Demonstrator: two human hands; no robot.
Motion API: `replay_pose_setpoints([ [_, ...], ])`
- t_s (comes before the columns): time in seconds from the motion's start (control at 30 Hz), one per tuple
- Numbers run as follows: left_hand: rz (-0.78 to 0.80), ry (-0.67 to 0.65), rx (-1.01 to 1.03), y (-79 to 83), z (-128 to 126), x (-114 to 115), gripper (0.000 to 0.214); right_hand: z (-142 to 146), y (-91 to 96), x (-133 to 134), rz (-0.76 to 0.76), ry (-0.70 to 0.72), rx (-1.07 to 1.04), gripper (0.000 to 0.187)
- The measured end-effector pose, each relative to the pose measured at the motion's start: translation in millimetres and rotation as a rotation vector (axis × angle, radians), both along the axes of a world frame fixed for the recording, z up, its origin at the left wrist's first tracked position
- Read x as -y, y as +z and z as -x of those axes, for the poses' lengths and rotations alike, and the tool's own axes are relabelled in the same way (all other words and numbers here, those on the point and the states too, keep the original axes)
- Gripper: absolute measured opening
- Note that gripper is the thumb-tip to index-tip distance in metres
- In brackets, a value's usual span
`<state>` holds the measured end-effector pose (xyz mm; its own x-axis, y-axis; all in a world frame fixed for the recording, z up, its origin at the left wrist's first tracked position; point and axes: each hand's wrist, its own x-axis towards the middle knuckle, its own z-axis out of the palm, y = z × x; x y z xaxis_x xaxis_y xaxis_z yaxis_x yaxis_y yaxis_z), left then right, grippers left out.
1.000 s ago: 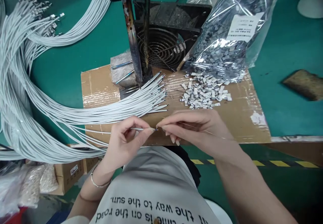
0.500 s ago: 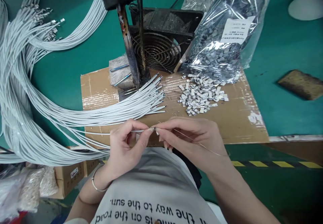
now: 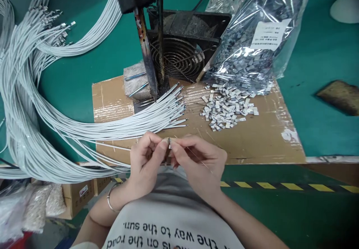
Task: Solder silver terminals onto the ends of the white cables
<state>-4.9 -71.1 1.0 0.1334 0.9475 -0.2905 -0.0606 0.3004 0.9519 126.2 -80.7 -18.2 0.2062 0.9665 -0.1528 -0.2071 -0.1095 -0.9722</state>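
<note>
My left hand is closed in a pinch on the end of a white cable, which runs in from the left. My right hand meets it fingertip to fingertip, also pinching. A thin wire trails back across the right hand from its fingers. Between the fingertips a tiny dark and metallic bit shows, mostly covered by the thumbs. Just beyond the hands, a bundle of white cables lies with its stripped ends pointing right. To the right is a pile of small flat metallic pieces.
A mounted soldering iron points down over the cable bundle, beside a black fan and a wrapped block. Behind the pile lies a plastic bag of similar pieces. Cardboard covers the bench's front; a dark sponge-like block lies right.
My right hand has come in to the left and turned more upright, its fingers closer to the left fingertips. The view has shifted slightly.
</note>
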Motion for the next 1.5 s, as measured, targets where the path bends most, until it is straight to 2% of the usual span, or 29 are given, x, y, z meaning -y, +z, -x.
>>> replay_pose_setpoints([
  [0.13,0.065,0.032,0.057,6.3,4,-7,0.019,-11,0.9,-3,-0.121,0.049,0.133,0.01],
  [0.27,0.039,0.082,-0.039,8.0,4,-12,0.016,-29,10.5,-10,-0.293,0.132,0.378,0.024],
  [0.37,0.017,0.102,-0.107,10.0,1,-14,0.014,-35,14.5,-13,-0.302,0.164,0.471,0.026],
  [0.47,-0.001,0.129,-0.129,12.8,-1,-15,0.01,-38,14.3,-13,-0.219,0.153,0.328,0.023],
  [0.63,-0.01,0.135,-0.163,16.2,1,-16,0.007,-41,11.8,-13,-0.023,0.057,0.047,0.026],
  [0.93,0.026,0.123,-0.281,23.8,-2,-16,0.008,-38,11.5,-15,-0.002,0.139,-0.035,0.025],
  [1.07,0.025,0.128,-0.317,25.5,-4,-17,0.009,-34,10.3,-12,-0.037,0.167,-0.07,0.025],
  [1.5,0.026,0.13,-0.301,25.0,-3,-17,0.008,-27,10.3,-11,-0.103,0.084,-0.007,0.027],
])
